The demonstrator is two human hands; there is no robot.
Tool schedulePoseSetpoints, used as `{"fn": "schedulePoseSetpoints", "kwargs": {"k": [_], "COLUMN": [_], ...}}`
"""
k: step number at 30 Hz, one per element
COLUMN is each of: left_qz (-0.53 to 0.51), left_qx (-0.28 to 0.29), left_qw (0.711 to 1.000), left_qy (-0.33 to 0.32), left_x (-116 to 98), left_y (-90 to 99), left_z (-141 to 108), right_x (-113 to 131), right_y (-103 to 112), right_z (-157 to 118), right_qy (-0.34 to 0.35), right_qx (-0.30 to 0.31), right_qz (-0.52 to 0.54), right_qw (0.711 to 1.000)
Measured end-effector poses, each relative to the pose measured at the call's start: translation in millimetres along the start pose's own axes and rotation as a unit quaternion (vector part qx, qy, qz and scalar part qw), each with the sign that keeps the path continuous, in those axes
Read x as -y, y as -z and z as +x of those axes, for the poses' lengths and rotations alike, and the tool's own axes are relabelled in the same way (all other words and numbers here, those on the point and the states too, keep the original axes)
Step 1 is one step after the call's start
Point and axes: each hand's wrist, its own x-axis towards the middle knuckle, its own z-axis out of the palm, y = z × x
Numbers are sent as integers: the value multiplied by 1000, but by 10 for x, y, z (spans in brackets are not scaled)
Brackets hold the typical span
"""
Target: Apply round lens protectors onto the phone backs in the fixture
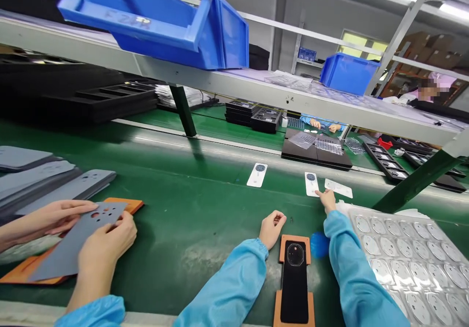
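Observation:
My left hand (273, 228) hovers over the green bench, its fingers curled with nothing visible in them. Just below it, a black phone (295, 283) with a round camera ring lies face down in an orange fixture (312, 303). Farther forward, my right hand (327, 200) has its fingertips on the lower corner of a white card (311, 182) bearing a dark round patch, seemingly pinching it. Beside that card lies another white card (339, 188), tilted. A third white card (257, 175) rests to the left. A blue round patch (319, 245) sits right of the fixture.
At right is a clear tray (414, 249) of round film pieces. On the left, a co-worker's hands (108, 239) hold a grey sheet (78, 249) over an orange board, near stacked grey sheets (69, 190). A shelf with blue bins (157, 29) crosses overhead; its green post (414, 183) stands at right.

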Motion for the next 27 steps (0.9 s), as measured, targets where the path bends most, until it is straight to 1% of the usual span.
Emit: {"fn": "schedulePoseSetpoints", "kwargs": {"k": [2, 5, 7, 9, 13, 18, 21, 24, 26, 27], "left_qz": [10, 22, 30, 38, 50, 53, 51, 67, 90, 102], "left_qx": [6, 12, 17, 22, 25, 15, 15, 19, 9, -6], "left_qw": [1000, 1000, 999, 999, 998, 998, 997, 996, 993, 991], "left_qy": [-8, -16, -20, -22, -26, -38, -48, -60, -74, -89], "left_x": [22, 22, 18, 15, 1, -41, -45, 2, 31, 29], "left_y": [5, 24, 36, 39, 28, 47, 71, 100, 128, 145], "left_z": [6, 17, 21, 20, 3, -13, -1, 33, 64, 80], "right_x": [-16, 74, 151, 200, 237, 361, 482, 653, 812, 900], "right_y": [-192, -383, -429, -430, -398, -375, -294, -116, 45, 126], "right_z": [80, 275, 417, 525, 590, 461, 316, 156, 33, -42], "right_qy": [-13, -45, -74, -102, -125, -113, -95, -58, -11, 19], "right_qx": [-9, -7, 4, 20, 47, 54, 58, 65, 60, 53], "right_qz": [-128, -267, -320, -353, -392, -420, -429, -430, -432, -436], "right_qw": [992, 963, 945, 930, 910, 899, 897, 898, 900, 898]}}
